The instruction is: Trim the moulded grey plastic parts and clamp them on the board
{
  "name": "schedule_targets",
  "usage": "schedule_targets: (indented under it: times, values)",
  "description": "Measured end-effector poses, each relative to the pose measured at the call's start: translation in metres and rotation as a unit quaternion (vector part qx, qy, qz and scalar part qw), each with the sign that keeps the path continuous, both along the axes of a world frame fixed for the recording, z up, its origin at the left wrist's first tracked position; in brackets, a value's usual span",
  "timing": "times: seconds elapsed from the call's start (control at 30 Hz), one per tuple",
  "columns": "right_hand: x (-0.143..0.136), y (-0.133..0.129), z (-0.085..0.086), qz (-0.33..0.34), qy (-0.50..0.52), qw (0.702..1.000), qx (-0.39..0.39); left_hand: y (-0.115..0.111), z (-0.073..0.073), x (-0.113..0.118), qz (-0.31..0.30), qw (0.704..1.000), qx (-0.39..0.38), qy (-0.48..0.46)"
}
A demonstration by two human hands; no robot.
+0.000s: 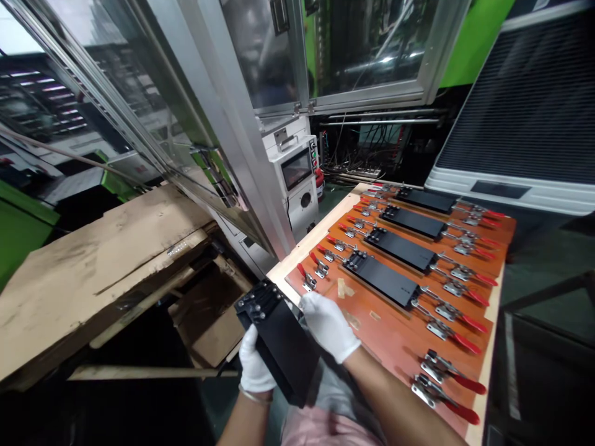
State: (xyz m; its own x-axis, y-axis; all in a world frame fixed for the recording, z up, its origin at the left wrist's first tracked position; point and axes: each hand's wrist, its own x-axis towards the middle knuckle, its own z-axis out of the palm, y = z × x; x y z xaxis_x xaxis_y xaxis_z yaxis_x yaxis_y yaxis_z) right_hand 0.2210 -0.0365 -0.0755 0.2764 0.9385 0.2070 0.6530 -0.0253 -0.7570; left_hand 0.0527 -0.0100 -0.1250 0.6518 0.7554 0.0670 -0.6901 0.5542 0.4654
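My left hand (pixel 255 365), in a white glove, is closed around the left side of a black rectangular housing (pixel 289 353). The housing is tilted, its end with several round metallic studs pointing away from me. Beside its right edge is my gloved right hand (pixel 328 325), fingers curled; whatever they may hold is hidden. Several similar black housings (pixel 383 279) lie in a row on an orange fixture board (pixel 320 310), with red-handled toggle clamps (pixel 446 319) at both ends of each. Nearest me, the clamps (pixel 437 384) have no housing between them.
The fixture board rests on a light wooden tabletop (pixel 297 251). A cardboard-covered bench (pixel 106 248) stands on the left. Ahead are a metal-framed machine door (pixel 223 124) and a control panel with a screen (pixel 296 168). A large ribbed grey unit (pixel 520 111) stands behind the table.
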Motion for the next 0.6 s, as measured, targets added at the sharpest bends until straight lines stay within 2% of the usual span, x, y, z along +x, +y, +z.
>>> schedule_targets:
  times: [0.03,0.1,0.2,0.27,0.33,0.43,0.6]
  values:
    - [0.005,-0.001,-0.002,0.013,0.008,1.0,0.0,0.006,0.004,-0.003,0.015,1.0,0.005,-0.013]
    - [0.011,-0.011,-0.006,0.037,0.052,0.998,-0.003,0.017,0.015,-0.007,0.087,0.996,0.007,-0.023]
    - [0.01,-0.037,-0.011,0.064,0.119,0.991,0.018,0.031,0.037,-0.009,0.219,0.976,-0.013,-0.004]
    - [0.004,-0.054,-0.011,0.072,0.123,0.989,0.045,0.037,0.052,-0.007,0.262,0.965,-0.019,0.002]
    - [-0.002,-0.065,-0.009,0.086,0.108,0.989,0.056,0.039,0.066,-0.003,0.283,0.959,-0.007,0.007]
    - [-0.008,-0.067,-0.005,0.104,0.076,0.991,0.048,0.04,0.079,0.001,0.283,0.959,0.021,0.014]
    - [-0.008,-0.055,-0.012,0.082,0.013,0.989,0.119,0.039,0.089,0.005,0.281,0.958,0.055,0.024]
